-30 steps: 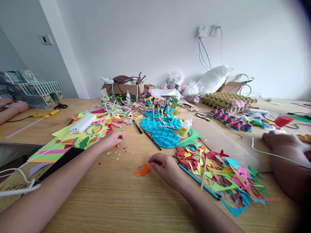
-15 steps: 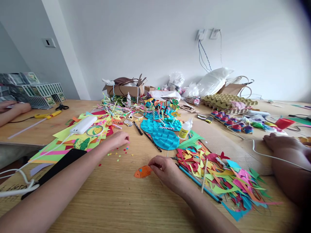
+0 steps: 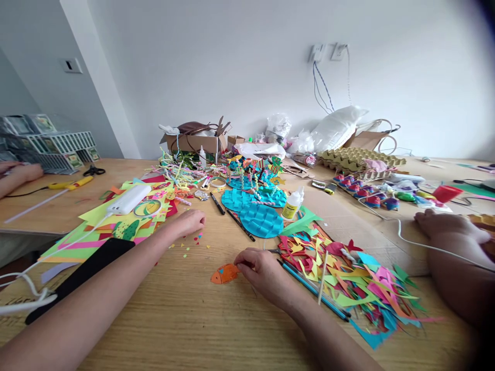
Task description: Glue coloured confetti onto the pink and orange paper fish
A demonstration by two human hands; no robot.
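An orange paper fish (image 3: 225, 273) with a small blue piece on it is pinched at its tail by my right hand (image 3: 260, 268), low over the wooden table. Farther left and forward, my left hand (image 3: 191, 221) rests closed beside tiny coloured paper bits (image 3: 197, 238); whatever its fingertips hold is too small to make out. Blue round paper pieces (image 3: 261, 221) lie beyond my hands, with a white glue bottle (image 3: 291, 207) at their right. Cut paper scraps (image 3: 348, 278) are heaped to the right of my right hand.
Coloured sheets with a white power bank (image 3: 130, 200) and a black tablet-like object (image 3: 81, 278) lie left. Pens (image 3: 217, 204) are near the middle. Egg trays (image 3: 359, 161) and a white cable (image 3: 421, 246) are right. Other people's arms (image 3: 450, 252) show at both sides.
The whole view has shifted slightly, so things appear a little farther left. My right hand still pinches the fish, and my left hand stays closed near the paper bits.
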